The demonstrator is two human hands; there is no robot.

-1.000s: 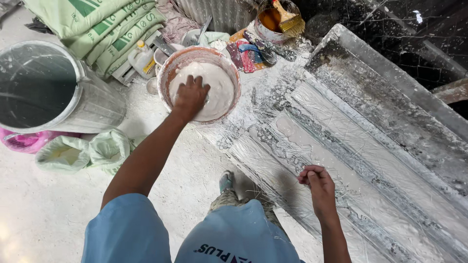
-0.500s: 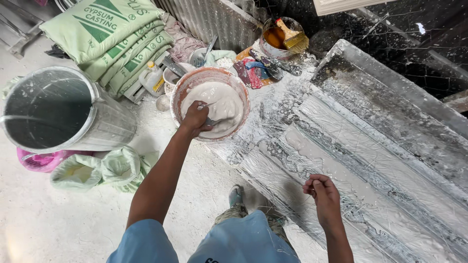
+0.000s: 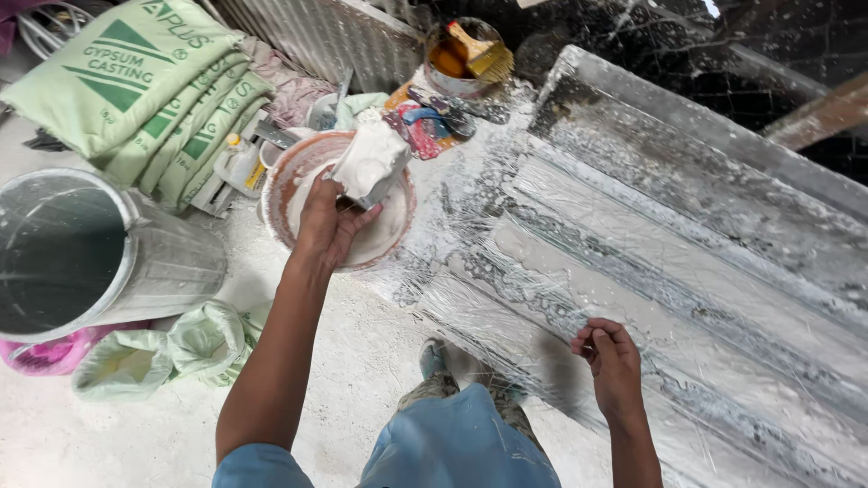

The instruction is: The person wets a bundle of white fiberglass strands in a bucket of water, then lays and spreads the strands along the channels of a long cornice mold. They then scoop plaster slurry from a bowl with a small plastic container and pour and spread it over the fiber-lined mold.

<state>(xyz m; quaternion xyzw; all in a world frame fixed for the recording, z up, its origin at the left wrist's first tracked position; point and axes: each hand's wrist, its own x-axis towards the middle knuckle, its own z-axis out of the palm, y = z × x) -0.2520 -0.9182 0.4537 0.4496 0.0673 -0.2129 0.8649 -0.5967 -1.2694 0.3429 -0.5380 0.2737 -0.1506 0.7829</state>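
Lifted clear of the basin since half a second ago, the left hand (image 3: pixel 330 221) now grips a dripping wad of plaster-soaked fibre (image 3: pixel 371 163), fingers curled tight under it, where before it was pressed down into the mix. That wad hangs just above the round plaster basin (image 3: pixel 280 194), at about eleven o'clock from the person's knees (image 3: pixel 452 398), with white slurry left in the bowl beneath.

At about two o'clock the right hand (image 3: pixel 610 361) rests on the near edge of the long stepped mould (image 3: pixel 687 235), thumb and fingertips pinched narrowly together; whether they hold a shred of fibre or only the film on the mould I cannot tell. It has barely shifted from its earlier place.

Judging by the surface, the mould carries a thin, streaky white coat and loose strands, but no thick backing layer shows, so the work looks early to middling: one soaked wad is ready, and most of the mould's length remains thinly covered.

Further out, a metal bucket (image 3: pixel 136 262) stands at nine o'clock, stacked green sacks (image 3: pixel 136 90) at ten, crumpled pale-green bags (image 3: pixel 172 348) on the floor at eight, and a tub with a brush (image 3: pixel 470 54) at twelve.
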